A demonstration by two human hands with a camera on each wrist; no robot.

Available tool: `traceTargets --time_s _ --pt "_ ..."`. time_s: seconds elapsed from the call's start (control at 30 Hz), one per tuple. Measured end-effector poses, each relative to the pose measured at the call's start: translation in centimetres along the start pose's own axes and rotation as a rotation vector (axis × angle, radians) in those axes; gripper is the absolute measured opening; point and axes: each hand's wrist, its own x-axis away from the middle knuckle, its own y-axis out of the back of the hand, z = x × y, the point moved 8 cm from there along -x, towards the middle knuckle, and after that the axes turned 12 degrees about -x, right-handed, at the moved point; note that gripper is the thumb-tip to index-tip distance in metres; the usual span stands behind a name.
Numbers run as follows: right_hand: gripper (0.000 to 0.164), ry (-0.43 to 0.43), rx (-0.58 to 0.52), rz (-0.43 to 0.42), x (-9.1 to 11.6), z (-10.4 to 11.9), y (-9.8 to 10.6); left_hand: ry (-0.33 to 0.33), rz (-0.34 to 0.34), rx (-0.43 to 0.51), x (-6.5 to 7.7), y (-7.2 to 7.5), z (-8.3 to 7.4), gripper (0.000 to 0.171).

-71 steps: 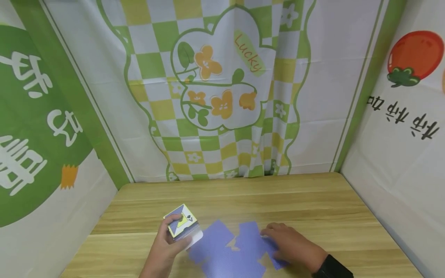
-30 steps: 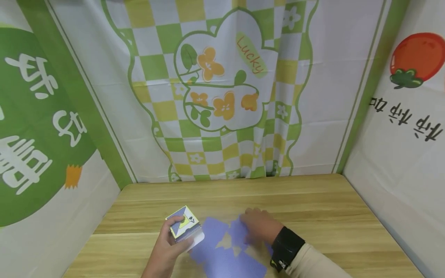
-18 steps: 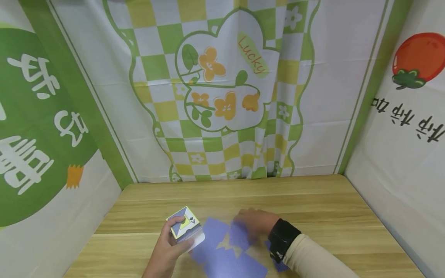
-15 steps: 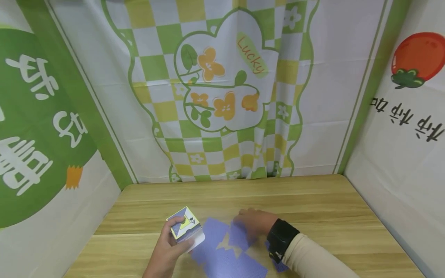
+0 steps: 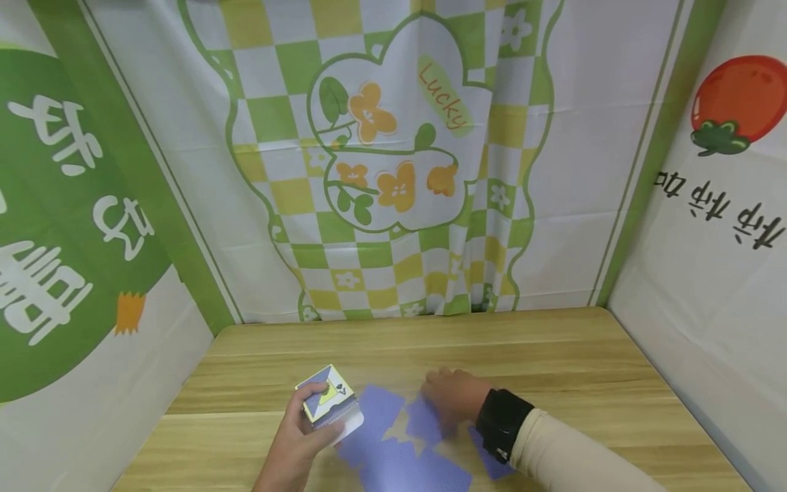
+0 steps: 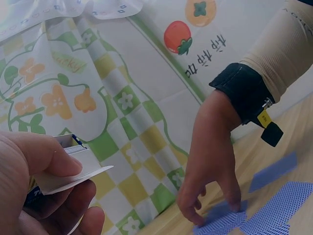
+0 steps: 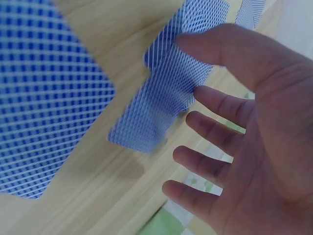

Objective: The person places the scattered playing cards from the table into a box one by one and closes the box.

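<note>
My left hand point(image 5: 296, 432) grips a playing-card box point(image 5: 328, 395) with an ace printed on its face. Its white flap point(image 5: 352, 425) hangs open towards the table, under the thumb. In the left wrist view the box point(image 6: 73, 159) tilts between thumb and fingers. Blue-backed playing cards point(image 5: 412, 466) lie spread face down on the table. Over their far edge, my right hand point(image 5: 456, 395) pinches one playing card point(image 7: 146, 110) between thumb and index finger at its edges; the other fingers stay spread. That card looks blurred and overlaps another one.
The wooden table point(image 5: 522, 355) reaches back to a checked curtain point(image 5: 393, 266). One loose card point(image 5: 492, 461) lies apart beneath the right wrist, which wears a black strap point(image 5: 504, 420). White printed sheets point(image 5: 707, 307) stand at both sides.
The right hand has come leftward from the right-hand cards to one near the middle, which shifts slightly. One card stays apart at the right. The left hand and box hold nearly still.
</note>
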Motion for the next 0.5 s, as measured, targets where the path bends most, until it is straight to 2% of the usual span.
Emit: traceTargets --time_s 0.27,0.5 --pt "0.055 -0.078 -0.109 0.052 1.3 -2.3 -1.4 -0.006 0.005 -0.008 0.1 -0.1 -0.2 0.065" --pt "0.051 -0.071 -0.224 0.049 3.1 -3.4 -1.8 0.007 0.015 -0.03 0.1 -0.1 0.0 0.068"
